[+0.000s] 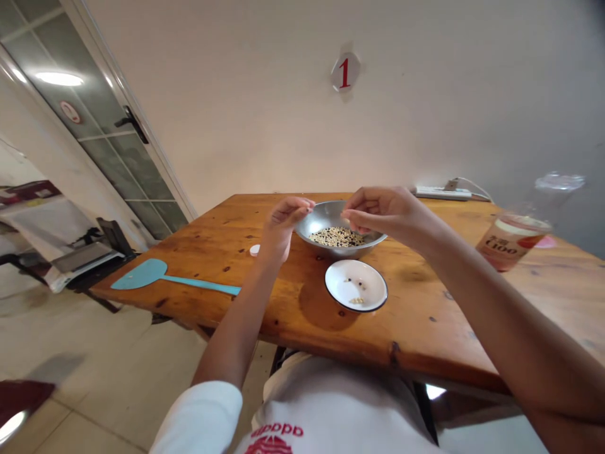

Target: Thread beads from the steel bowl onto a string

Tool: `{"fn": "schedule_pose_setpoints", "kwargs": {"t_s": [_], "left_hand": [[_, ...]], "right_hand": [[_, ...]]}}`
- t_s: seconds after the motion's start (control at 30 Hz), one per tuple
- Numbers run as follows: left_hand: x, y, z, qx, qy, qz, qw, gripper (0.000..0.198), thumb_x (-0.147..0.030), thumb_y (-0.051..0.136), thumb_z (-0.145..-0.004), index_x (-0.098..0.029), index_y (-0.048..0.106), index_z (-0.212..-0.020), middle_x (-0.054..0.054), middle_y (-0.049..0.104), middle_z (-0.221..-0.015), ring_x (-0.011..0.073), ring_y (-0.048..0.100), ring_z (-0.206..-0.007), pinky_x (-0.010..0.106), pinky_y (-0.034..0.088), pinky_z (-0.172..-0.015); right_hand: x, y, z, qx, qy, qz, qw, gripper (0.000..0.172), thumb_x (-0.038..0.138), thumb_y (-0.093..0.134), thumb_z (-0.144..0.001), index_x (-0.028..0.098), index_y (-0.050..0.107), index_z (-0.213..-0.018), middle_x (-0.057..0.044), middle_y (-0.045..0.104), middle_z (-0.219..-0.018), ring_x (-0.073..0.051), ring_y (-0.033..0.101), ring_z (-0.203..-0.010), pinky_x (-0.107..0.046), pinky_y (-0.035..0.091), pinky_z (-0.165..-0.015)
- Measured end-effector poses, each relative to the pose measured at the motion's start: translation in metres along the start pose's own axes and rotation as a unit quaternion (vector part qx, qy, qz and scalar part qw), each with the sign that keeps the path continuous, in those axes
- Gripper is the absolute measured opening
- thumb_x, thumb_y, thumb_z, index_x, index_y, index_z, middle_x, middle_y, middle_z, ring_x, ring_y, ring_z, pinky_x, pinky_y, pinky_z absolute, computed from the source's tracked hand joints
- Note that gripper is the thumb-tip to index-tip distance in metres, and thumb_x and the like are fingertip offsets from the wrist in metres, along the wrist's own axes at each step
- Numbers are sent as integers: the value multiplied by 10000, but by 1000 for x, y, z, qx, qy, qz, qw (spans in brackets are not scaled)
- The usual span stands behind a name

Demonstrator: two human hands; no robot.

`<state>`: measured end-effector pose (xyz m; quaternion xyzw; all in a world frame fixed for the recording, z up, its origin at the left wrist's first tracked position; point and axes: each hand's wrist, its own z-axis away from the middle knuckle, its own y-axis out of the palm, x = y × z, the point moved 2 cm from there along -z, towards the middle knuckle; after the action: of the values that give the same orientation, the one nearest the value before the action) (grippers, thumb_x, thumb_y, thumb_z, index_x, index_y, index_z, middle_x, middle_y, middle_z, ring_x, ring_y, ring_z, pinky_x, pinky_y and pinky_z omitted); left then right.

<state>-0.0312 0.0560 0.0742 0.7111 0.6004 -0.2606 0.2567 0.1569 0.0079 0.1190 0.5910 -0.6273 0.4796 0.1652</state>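
Surface [425,315]: steel bowl [326,215] set at frame centre. Left hand [283,222], right hand [385,211] held over it, fingers pinched shut, contents indiscernible. White dish [373,284] just below; mixed grains [338,237] in bowl. Single grains are best pinched firmly.

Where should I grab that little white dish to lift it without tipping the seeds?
Take the white dish by its flared rim on the near side, coming in from the table's front edge, thumb on top and fingers under the lip. It sits flat and shallow with a few seeds in the middle, and the steel bowl crowds its far side.
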Motion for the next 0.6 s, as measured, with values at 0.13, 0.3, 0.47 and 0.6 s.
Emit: {"fn": "schedule_pose_setpoints", "kwargs": {"t_s": [0.13, 0.3, 0.47, 0.6], "left_hand": [[14, -15, 21, -68, -48, 23, 996, 205, -384, 664, -729, -210, 558, -756, -1, 676, -843, 101, 617, -754, 286, 510, -774], [12, -2, 51, -68, -102, 68, 990, 138, -289, 703, -724, -190, 616, -765, 1, 694, -813, 99, 631, -783, 252, 500, -800], [-6, 22, 69, 28, -139, -21, 990, 114, -282, 677, -773, -171, 657, -786, 22, 702, -824, 138, 643, -820, 253, 497, -795], [-28, 34, 74, 79, -91, -112, 986, 91, -266, 645, -803, -179, 663, -786, 14, 697, -807, 137, 637, -788, 249, 491, -762]], "right_hand": [[-12, 1, 7, 12, -3, 97, 995, 158, 318, 626, -773, 162, 635, -751, -21, 648, -643, -120, 581, -581, -237, 444, -526], [-46, 8, 40, 144, 73, 354, 921, 70, 183, 615, -714, 213, 678, -720, 1, 661, -624, -126, 557, -511, -229, 339, -464], [-59, 16, 70, 147, 130, 419, 887, 174, 200, 561, -784, 247, 709, -863, -15, 711, -748, -170, 630, -625, -246, 383, -538], [-39, 18, 86, -10, 63, 348, 935, 233, 306, 514, -878, 243, 647, -1060, -60, 681, -1046, -216, 636, -891, -288, 481, -668]]}}
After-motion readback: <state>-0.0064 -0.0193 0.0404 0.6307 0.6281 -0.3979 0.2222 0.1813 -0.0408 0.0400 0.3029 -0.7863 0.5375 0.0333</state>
